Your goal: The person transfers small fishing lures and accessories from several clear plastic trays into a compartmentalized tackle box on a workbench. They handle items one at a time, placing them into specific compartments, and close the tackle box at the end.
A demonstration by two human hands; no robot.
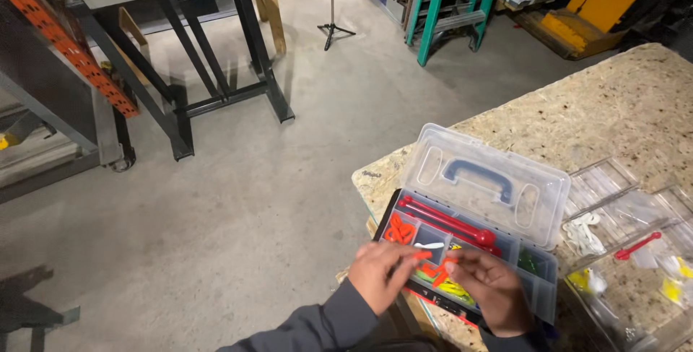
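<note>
— Head view: what's at lower centre?

— The left hand (380, 272), fingertips pinching a small orange piece (422, 255) over the open parts box (462, 251) on the bench (635, 106).

— And to its right?

— The right hand (493, 288), fingers curled loosely above the yellow and orange bits; I cannot tell whether it grips any. Further right lies a clear tray (635, 251) holding a red pin (637, 246).

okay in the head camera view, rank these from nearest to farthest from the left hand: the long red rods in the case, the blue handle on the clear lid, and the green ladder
From the left hand:
1. Long red rods, just beyond it, along the case's back row.
2. Blue handle, farther back on the raised clear lid.
3. Green ladder, far off across the floor, by the shelving.
</note>
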